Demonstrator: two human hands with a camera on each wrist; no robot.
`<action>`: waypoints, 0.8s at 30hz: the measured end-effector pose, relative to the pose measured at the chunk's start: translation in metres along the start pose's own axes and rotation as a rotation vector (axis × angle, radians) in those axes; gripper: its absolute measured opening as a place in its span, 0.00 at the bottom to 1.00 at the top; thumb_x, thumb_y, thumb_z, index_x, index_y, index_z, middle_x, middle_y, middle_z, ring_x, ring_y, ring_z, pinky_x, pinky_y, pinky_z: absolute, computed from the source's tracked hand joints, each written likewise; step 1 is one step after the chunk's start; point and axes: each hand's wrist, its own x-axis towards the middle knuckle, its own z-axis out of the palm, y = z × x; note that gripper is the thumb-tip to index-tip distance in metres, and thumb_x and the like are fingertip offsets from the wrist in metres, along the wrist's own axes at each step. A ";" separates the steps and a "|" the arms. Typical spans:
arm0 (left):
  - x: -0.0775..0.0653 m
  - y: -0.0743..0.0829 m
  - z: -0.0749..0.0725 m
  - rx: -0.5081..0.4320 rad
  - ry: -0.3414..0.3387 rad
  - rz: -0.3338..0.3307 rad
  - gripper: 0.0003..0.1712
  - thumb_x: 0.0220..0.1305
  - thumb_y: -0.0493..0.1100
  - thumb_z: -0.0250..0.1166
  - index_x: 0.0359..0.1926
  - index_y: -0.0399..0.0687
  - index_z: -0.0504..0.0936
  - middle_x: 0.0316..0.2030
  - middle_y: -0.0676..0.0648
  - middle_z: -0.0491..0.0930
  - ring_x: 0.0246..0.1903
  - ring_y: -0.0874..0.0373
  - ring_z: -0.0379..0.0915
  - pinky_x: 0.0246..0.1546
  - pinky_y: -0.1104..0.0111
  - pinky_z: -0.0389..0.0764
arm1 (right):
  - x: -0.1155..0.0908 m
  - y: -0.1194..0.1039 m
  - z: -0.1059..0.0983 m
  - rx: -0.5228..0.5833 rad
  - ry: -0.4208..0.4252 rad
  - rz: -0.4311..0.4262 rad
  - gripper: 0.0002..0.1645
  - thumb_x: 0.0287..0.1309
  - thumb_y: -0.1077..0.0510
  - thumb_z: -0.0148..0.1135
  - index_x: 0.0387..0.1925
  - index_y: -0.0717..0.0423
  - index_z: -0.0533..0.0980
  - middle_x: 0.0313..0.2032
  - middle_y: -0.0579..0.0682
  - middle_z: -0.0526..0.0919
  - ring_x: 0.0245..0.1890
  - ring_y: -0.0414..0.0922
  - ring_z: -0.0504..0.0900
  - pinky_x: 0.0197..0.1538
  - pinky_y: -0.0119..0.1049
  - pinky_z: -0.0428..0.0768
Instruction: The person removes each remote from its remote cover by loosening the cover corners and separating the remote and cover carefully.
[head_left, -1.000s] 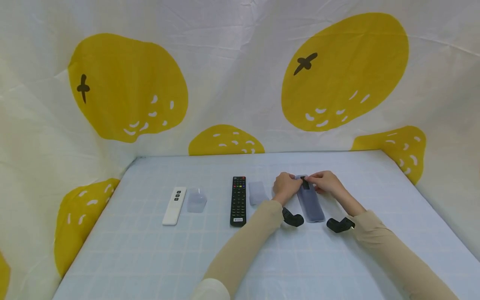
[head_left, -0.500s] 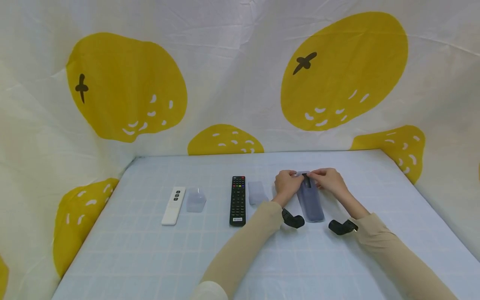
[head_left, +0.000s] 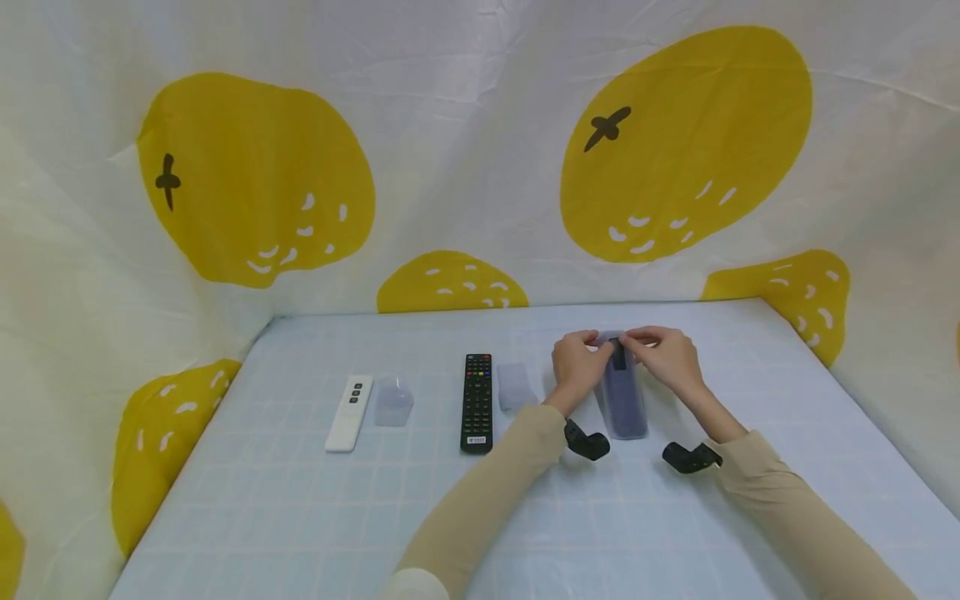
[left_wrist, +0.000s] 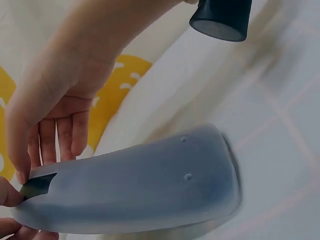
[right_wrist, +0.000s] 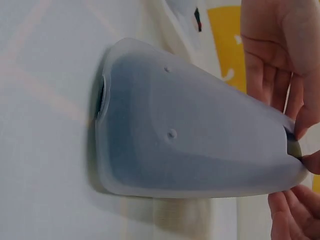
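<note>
A translucent bluish silicone remote cover (head_left: 624,408) slants up from the table at the right, its near end low and its far end raised. Something dark fills it and shows through a cutout (left_wrist: 39,186) at the far end. My left hand (head_left: 581,362) pinches the left side of that end, thumb beside the cutout. Opposite it, my right hand (head_left: 666,358) pinches the right side, the two thumbs close together. In the right wrist view, the cover's smooth back (right_wrist: 200,135) has small raised dots, and fingers curl beneath its edge.
Left of my hands lie a small translucent cover (head_left: 513,386), a black remote control (head_left: 477,404), another clear cover (head_left: 393,402) and a white remote control (head_left: 349,413). A white curtain (head_left: 465,167) with yellow fruit prints stands behind the table.
Both hands have moved slightly up and away, raising the far end of the cover. The cover has turned a little more upright in view. The other items stay put.
</note>
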 end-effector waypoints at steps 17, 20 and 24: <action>0.002 0.016 -0.015 0.126 0.058 0.286 0.15 0.57 0.45 0.66 0.46 0.49 0.87 0.34 0.53 0.88 0.21 0.72 0.78 0.23 0.86 0.68 | -0.004 -0.003 0.003 0.156 0.294 -0.195 0.15 0.59 0.55 0.64 0.40 0.64 0.83 0.34 0.62 0.87 0.21 0.16 0.71 0.26 0.13 0.71; 0.001 0.018 -0.016 0.141 0.070 0.301 0.14 0.57 0.45 0.66 0.45 0.50 0.87 0.32 0.53 0.88 0.20 0.72 0.77 0.23 0.87 0.66 | -0.005 -0.005 0.003 0.189 0.334 -0.226 0.14 0.57 0.58 0.65 0.38 0.66 0.83 0.32 0.63 0.87 0.21 0.14 0.70 0.26 0.11 0.70; 0.000 0.020 -0.017 0.151 0.065 0.308 0.14 0.59 0.44 0.65 0.46 0.50 0.86 0.37 0.54 0.87 0.22 0.72 0.77 0.24 0.87 0.66 | -0.006 -0.006 0.004 0.188 0.363 -0.233 0.13 0.57 0.58 0.64 0.39 0.66 0.83 0.32 0.63 0.87 0.22 0.13 0.70 0.27 0.09 0.69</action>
